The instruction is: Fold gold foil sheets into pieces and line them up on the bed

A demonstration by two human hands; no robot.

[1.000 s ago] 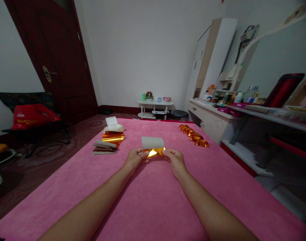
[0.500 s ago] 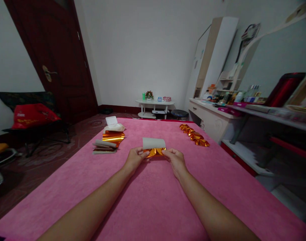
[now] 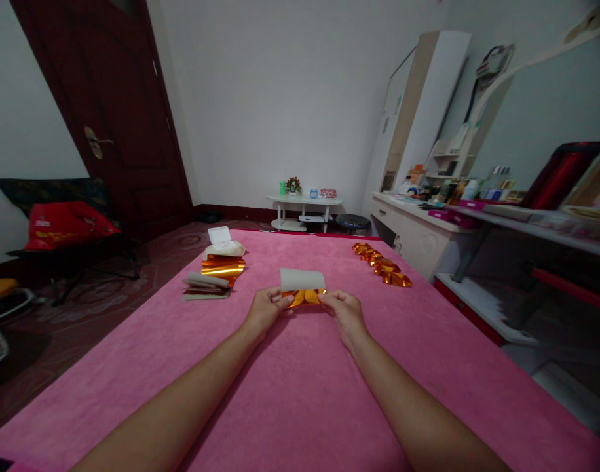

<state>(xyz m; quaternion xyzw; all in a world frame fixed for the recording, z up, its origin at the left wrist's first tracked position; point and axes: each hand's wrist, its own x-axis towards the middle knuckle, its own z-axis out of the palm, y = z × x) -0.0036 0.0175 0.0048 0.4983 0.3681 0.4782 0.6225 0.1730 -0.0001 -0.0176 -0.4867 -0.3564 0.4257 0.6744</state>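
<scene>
A sheet of gold foil paper (image 3: 302, 280) with a plain grey back lies in front of me, its near edge folded up so that the shiny gold side shows. My left hand (image 3: 269, 307) pinches the left end of that fold between thumb and fingers. At the right end, my right hand (image 3: 344, 309) grips the same fold in the same way. Whether anything is inside the fold, I cannot tell. On the right side of the pink cloth (image 3: 300, 393), several twisted gold foil pieces (image 3: 381, 265) lie in a row.
At the left are a stack of grey-backed foil sheets (image 3: 206, 286), a gold sheet (image 3: 223, 266) and a white package with its lid up (image 3: 223, 242). Beyond the cloth stands a small white table (image 3: 304, 199). A cluttered dresser (image 3: 422, 216) is on the right, a chair with a red bag (image 3: 69, 225) on the left.
Both hands keep their grip on the folded foil sheet, almost unmoved. The gold fold's creases look slightly different, and the view has shifted a little.
</scene>
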